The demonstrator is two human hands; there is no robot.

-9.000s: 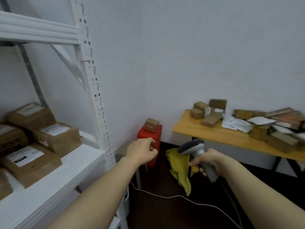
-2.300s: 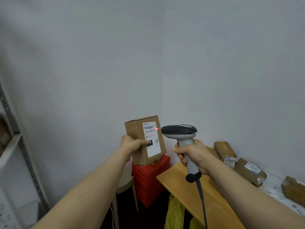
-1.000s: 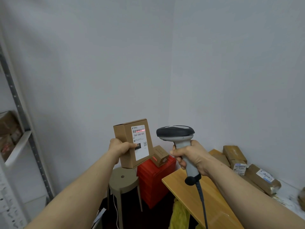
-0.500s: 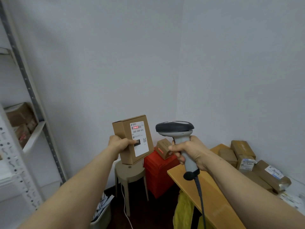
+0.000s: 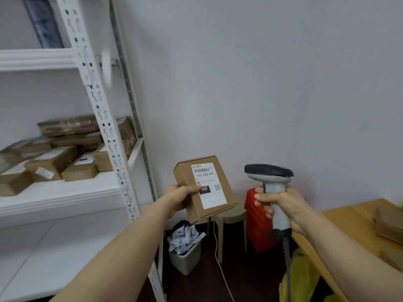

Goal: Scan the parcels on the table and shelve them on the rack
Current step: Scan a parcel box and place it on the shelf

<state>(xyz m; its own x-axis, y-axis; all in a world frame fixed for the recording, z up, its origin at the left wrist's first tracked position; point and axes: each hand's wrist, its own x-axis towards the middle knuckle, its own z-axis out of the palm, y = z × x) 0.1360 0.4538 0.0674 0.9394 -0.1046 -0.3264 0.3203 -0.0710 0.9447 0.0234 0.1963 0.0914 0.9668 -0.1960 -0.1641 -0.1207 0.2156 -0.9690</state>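
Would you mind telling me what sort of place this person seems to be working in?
Most likely a small parcel sorting or pickup room: a white rack holds labelled cardboard parcels, the right hand grips a barcode scanner, and the left hand holds a labelled box.

- Parcel in left hand: matt brown cardboard, smooth white paper label.
- Barcode scanner in right hand: smooth grey plastic.
- Rack left of both: white-painted metal.
- Bench right of both: smooth light wood.

Small parcel storeroom: white rack of labelled cardboard boxes, bare walls.
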